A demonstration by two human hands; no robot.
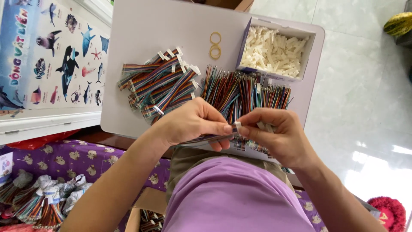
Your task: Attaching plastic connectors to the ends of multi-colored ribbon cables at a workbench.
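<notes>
Close together over the counter [141, 25], the left hand [189, 122] pinches a flat multicoloured ribbon cable [206, 138], its long axis running left-right, while the right hand [274, 133] pinches a small white connector [237, 126] at the cable's right end. Loose cables [244, 92] lie just beyond both hands.

Glossy pale tiled floor [369, 107], purple patterned cloth [64, 161], sea-animal poster [56, 56]

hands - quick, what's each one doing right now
Left hand: closed, pinching a multicoloured wire strip.
Right hand: closed, pinching a small white connector at the strip's end.
</notes>
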